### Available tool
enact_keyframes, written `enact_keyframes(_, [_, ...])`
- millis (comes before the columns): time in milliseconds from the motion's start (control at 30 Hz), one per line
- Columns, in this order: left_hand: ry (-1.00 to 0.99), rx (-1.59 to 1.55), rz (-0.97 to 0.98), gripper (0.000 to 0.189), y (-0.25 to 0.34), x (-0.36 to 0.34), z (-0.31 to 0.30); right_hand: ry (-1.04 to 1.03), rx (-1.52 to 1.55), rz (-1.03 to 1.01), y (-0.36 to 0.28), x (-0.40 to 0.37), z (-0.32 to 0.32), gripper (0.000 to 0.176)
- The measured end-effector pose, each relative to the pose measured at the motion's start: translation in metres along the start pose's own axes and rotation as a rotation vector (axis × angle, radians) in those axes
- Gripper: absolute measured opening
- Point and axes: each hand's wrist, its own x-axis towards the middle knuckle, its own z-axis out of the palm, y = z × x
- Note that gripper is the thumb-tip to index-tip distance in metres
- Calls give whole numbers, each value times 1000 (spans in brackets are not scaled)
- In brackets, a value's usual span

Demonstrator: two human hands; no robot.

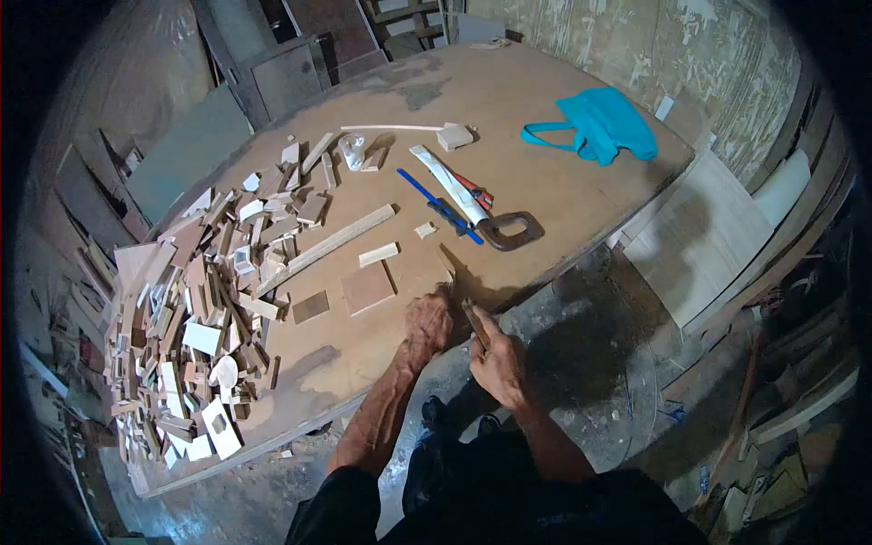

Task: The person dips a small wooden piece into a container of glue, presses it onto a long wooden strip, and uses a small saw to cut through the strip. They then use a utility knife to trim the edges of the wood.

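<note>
My left hand (430, 322) is closed at the table's near edge, its fingers round the lower end of a thin wood strip (446, 261) that points away from me. Beside it, my right hand (498, 371) grips a slim, brownish stick-like tool (477, 325), its dark end close to the left fingers. I cannot make out the tool's exact kind. Left of the left hand lie a square wood block (368, 289), a small pale wood stick (379, 254) and a thin brown rectangle (311, 307). A small light wood piece (425, 231) lies farther up.
The wooden table (509, 82) carries a big heap of offcuts (213, 309) on the left and a long batten (327, 250). A handsaw (513, 232), a blue bar-shaped tool (440, 207) and a teal bag (604, 127) lie beyond my hands. Boards (699, 236) lean at right.
</note>
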Motion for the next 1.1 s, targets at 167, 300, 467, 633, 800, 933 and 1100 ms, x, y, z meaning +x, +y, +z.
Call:
enact_keyframes(167, [-32, 48, -17, 46, -3, 2, 4, 47, 93, -34, 8, -38, -7, 58])
enact_keyframes(300, [-30, 60, -37, 41, -1, 5, 9, 26, 33, 2, 10, -43, -12, 59])
enact_keyframes(467, [-28, 16, -62, 32, 5, 2, -6, -197, -62, 312, -18, 3, -7, 53])
enact_keyframes(633, [26, 52, -43, 36, -1, 2, 5, 85, 109, -54, 19, -45, 3, 59])
enact_keyframes(800, [-48, 21, -55, 33, 6, -4, -2, -11, -40, 88, 4, -22, 2, 54])
enact_keyframes(933, [-23, -1, -98, 34, 11, 2, -5, 82, 125, -33, 0, -16, 0, 51])
enact_keyframes(1100, [-25, 36, -98, 31, 11, 2, -6, 87, 131, -66, 9, -48, -9, 53])
